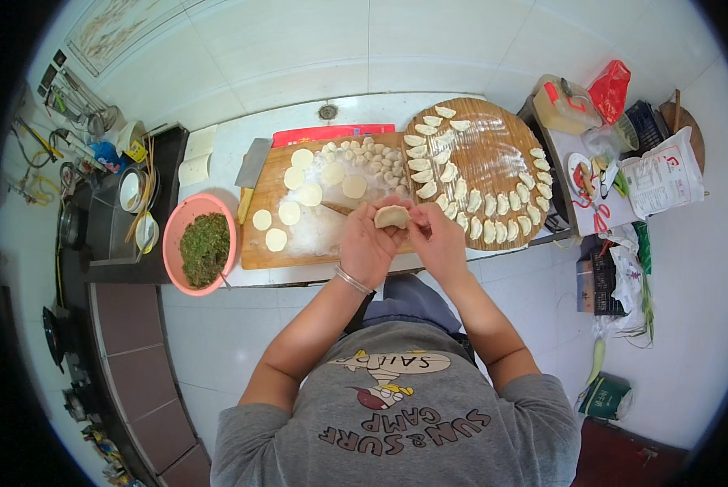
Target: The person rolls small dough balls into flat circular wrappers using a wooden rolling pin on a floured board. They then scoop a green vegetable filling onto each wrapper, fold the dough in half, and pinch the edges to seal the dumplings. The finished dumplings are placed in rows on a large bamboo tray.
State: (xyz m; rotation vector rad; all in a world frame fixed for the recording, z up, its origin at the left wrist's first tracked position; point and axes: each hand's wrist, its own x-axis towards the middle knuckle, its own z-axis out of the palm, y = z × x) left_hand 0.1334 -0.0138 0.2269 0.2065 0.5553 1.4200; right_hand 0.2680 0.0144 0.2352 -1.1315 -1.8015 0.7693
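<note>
A folded, half-moon dumpling (392,217) is held between my two hands above the near edge of the wooden board (258,259). My left hand (368,243) cradles it on bent fingers. At its right end, my right hand (437,237) pinches the edge with thumb and fingertips. Round dough wrappers (310,194) lie on the floured board, with small dough pieces (380,160) heaped behind them. To the right, a round wooden board (482,150) bears several finished dumplings (474,200) in curved rows. A pink bowl (232,243) of green filling (205,248) stands at the left.
A cleaver (254,162) lies at the board's left edge, near the bowl. Bowls with chopsticks (138,207) stand by the sink (108,231) at far left. Red scissors (598,213), a plate and a white sack (663,183) occupy the right-hand counter.
</note>
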